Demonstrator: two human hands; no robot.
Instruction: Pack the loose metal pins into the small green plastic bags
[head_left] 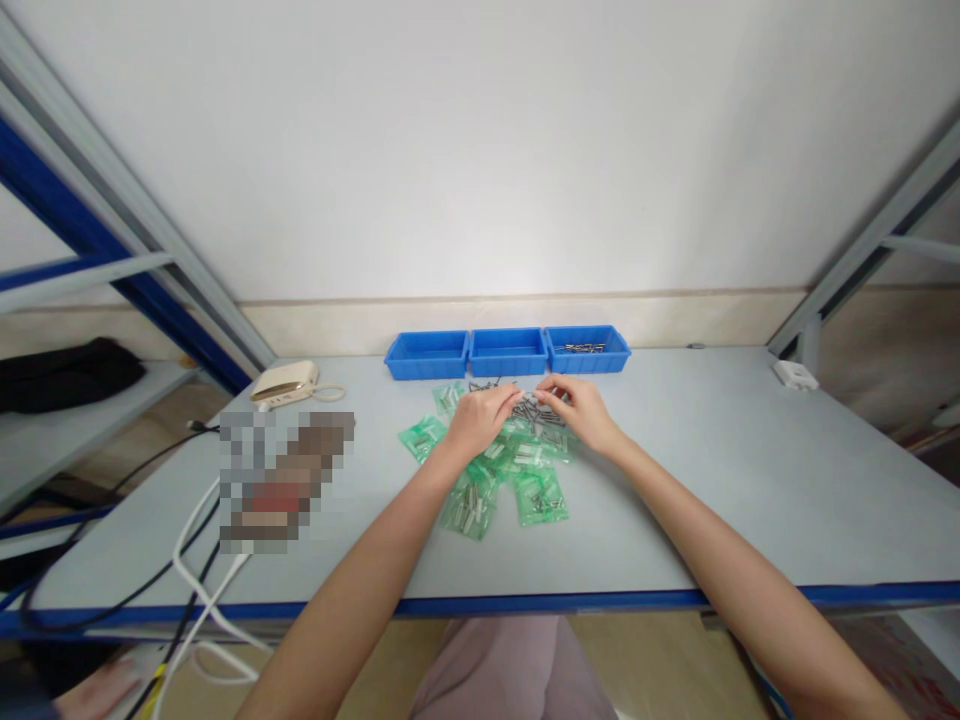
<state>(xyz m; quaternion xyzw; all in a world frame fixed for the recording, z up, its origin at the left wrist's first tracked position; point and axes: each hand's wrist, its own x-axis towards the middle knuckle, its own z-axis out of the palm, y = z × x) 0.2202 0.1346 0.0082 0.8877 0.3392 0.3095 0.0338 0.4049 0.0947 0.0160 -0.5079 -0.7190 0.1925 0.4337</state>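
on my feed from the head camera, the person's two bare forearms reach in from the bottom edge to the middle of a pale grey work table with a blue metal edge (525, 603). the left hand (480, 422) and the right hand (581, 410) hover palms down, close together, above a loose heap of thin grey steel pins (536, 410). the left hand's fingertips (516, 397) are drawn into a narrow pinch, and the right hand's fingertips (541, 394) are pinched the same way, just beside them. i cannot tell from here whether either pinch has a pin in it, as the parts are too small.

the heap lies over a scatter of translucent green plastic bags packed with metal parts. one green bag (538, 497) sits at 6 o'clock from the heap, and another green bag (469, 510) lies just under the left wrist.

at 12 o'clock, three rectangular blue plastic bins (508, 353) stand side by side against the wall, and the rightmost holds a few steel pins (585, 347). at 10 o'clock sits a cream plastic device with a coiled cord (285, 383). at 9 o'clock, a pixelated patch (285, 480) hides whatever is there. white and black cables (196, 565) trail off the table's left end, and a small white wall box (795, 374) sits at 2 o'clock.
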